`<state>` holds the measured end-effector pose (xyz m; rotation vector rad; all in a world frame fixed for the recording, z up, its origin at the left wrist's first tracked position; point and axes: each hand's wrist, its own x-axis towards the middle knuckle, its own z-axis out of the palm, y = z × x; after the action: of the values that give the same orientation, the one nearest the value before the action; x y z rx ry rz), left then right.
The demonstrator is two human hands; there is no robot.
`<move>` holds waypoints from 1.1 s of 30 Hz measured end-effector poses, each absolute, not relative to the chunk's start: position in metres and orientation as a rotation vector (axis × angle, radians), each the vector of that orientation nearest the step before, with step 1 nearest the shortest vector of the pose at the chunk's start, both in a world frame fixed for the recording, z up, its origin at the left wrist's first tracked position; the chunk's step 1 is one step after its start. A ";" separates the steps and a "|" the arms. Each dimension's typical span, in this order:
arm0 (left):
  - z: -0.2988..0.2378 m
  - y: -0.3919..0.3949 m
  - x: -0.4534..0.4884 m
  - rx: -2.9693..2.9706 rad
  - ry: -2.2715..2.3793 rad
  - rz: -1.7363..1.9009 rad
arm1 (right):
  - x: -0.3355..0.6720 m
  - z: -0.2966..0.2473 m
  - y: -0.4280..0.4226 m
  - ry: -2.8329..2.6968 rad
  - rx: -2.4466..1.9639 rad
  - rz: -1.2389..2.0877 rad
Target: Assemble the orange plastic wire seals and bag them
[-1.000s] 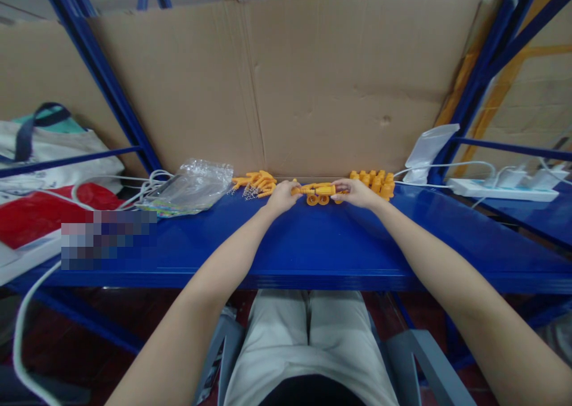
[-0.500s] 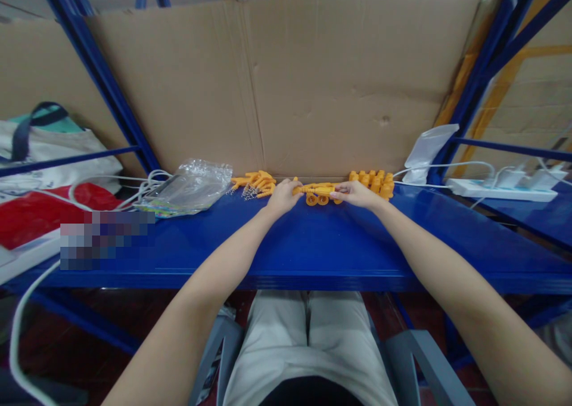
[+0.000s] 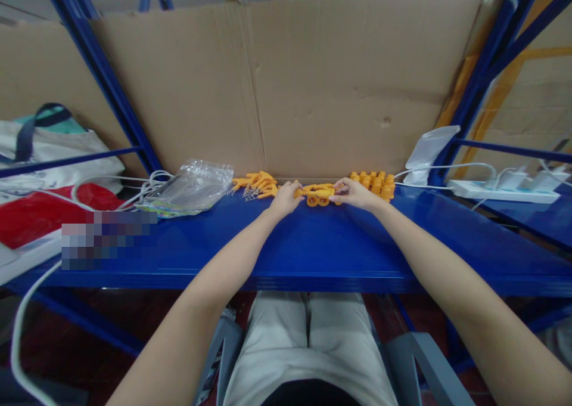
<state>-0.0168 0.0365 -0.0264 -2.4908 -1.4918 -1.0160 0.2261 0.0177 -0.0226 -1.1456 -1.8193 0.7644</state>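
Note:
Both my hands rest at the back of a blue shelf (image 3: pixel 313 245), against a cardboard wall. My left hand (image 3: pixel 283 198) and my right hand (image 3: pixel 355 194) pinch the two ends of a small orange plastic assembly (image 3: pixel 318 192) held between them. Two orange rings (image 3: pixel 317 201) lie just under it on the shelf. A pile of orange pegs with small metal springs (image 3: pixel 256 184) lies left of my left hand. A cluster of orange caps (image 3: pixel 374 182) stands right behind my right hand.
A crumpled clear plastic bag (image 3: pixel 192 186) and white cables (image 3: pixel 147 185) lie to the left, beside a red and white bag (image 3: pixel 40 212). At the right are a white pouch (image 3: pixel 429 146) and a white power strip (image 3: pixel 500 190). Cardboard (image 3: pixel 290 84) closes off the back.
The hands stay at the same spot; the orange piece between them has shifted and turned slightly as the fingers work on it.

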 end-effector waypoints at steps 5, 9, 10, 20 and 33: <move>-0.028 0.041 -0.018 -2.489 -1.447 -1.028 | 0.228 -0.022 0.021 -1.878 -1.103 0.649; -0.029 0.043 -0.019 -2.476 -1.403 -1.040 | 0.228 -0.021 0.019 -1.868 -1.087 0.622; -0.030 0.044 -0.019 -2.473 -1.399 -1.045 | 0.227 -0.021 0.019 -1.862 -1.090 0.622; -0.032 0.044 -0.020 -2.458 -1.399 -1.055 | 0.226 -0.021 0.020 -1.829 -1.087 0.645; -0.030 0.042 -0.018 -2.467 -1.438 -1.054 | 0.221 -0.018 0.016 -1.781 -1.189 0.643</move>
<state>-0.0183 0.0416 -0.0303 -2.4671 -1.4376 -1.0537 0.2210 0.0157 -0.0184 -1.1892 -1.7809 0.6429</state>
